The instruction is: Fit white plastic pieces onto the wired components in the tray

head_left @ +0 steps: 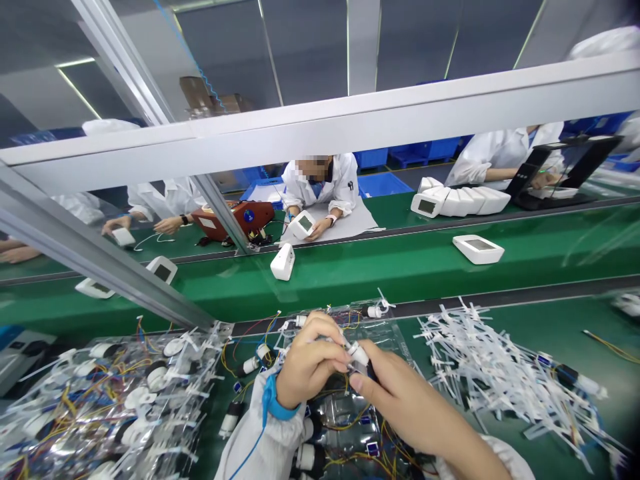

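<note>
My left hand (309, 357) and my right hand (395, 390) meet in front of me, both pinching a small white cylindrical component (358, 355) with thin wires. My fingers hide most of it. Under my hands lies a clear plastic tray (345, 427) holding similar white parts and coloured wires. A blue anti-static strap (274, 399) circles my left wrist, with its blue cord running down my white sleeve (265, 440).
A heap of clear plastic with wired white parts (110, 407) lies to my left, and white plastic strips (505, 373) lie to my right. Beyond a grey-framed bar, white handheld devices (478, 249) stand on a green conveyor belt (380, 267). Co-workers in white coats sit across it.
</note>
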{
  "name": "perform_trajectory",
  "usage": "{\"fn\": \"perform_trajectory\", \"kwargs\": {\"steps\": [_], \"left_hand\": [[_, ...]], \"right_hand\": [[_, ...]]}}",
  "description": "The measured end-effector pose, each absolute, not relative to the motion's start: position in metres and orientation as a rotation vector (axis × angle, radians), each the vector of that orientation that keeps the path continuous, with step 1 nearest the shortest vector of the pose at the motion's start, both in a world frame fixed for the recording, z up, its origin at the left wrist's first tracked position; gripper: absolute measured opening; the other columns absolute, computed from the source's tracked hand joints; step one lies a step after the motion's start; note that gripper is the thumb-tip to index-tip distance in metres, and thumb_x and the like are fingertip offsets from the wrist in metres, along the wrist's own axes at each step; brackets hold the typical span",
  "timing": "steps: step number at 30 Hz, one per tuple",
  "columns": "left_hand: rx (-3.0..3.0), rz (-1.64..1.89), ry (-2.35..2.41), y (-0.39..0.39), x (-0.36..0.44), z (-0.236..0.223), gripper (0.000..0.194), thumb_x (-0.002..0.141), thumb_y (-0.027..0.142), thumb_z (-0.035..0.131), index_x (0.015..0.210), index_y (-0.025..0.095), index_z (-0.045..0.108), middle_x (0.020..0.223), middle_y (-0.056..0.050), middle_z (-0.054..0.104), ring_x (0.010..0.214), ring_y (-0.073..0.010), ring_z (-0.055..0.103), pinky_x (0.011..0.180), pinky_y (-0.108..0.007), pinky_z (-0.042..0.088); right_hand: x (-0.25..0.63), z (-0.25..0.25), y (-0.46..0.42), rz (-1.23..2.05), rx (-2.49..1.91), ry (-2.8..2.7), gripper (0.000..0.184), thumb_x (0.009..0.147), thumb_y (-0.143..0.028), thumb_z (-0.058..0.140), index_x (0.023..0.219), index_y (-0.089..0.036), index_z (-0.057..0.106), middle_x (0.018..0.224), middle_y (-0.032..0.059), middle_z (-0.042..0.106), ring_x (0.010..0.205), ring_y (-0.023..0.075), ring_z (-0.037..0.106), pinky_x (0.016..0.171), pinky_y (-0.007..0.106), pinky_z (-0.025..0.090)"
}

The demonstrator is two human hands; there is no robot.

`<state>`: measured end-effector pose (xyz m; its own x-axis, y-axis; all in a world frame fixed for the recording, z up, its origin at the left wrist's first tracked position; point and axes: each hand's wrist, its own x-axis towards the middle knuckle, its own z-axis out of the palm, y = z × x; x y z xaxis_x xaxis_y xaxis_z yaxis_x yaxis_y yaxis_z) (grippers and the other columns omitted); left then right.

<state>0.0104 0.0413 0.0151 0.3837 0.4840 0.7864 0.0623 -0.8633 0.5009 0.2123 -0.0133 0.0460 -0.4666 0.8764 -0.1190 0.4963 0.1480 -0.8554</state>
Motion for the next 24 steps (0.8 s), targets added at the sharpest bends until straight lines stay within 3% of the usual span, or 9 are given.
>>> {"fn": "perform_trajectory", "kwargs": {"steps": [12, 24], "left_hand": [[2.226, 1.507, 0.496, 0.0366, 0.0168, 0.0152, 0.013, 0.1, 0.022, 0.06, 0.09, 0.02, 0.067, 0.089, -0.005, 0.063, 0.095, -0.0202, 0.058, 0.082, -0.037, 0.052], [2.278, 1.481, 0.528, 0.0336, 0.0202, 0.0147, 0.009, 0.097, 0.017, 0.064, 0.093, 0.021, 0.071, 0.089, -0.005, 0.069, 0.091, -0.0196, 0.06, 0.082, -0.038, 0.051]], "right_hand": [[0.2178, 0.0466, -0.0146, 1.237, -1.364, -2.032, 0.015, 0.106, -0.038, 0.049, 0.11, -0.024, 0.053, 0.102, 0.0027, 0.065, 0.096, 0.0249, 0.059, 0.08, 0.033, 0.041], [0.2179, 0.0462, -0.0153, 1.132, -1.474, -2.094, 0.016, 0.106, -0.038, 0.048, 0.101, -0.023, 0.049, 0.096, 0.0042, 0.065, 0.09, 0.0272, 0.06, 0.074, 0.034, 0.04]]}}
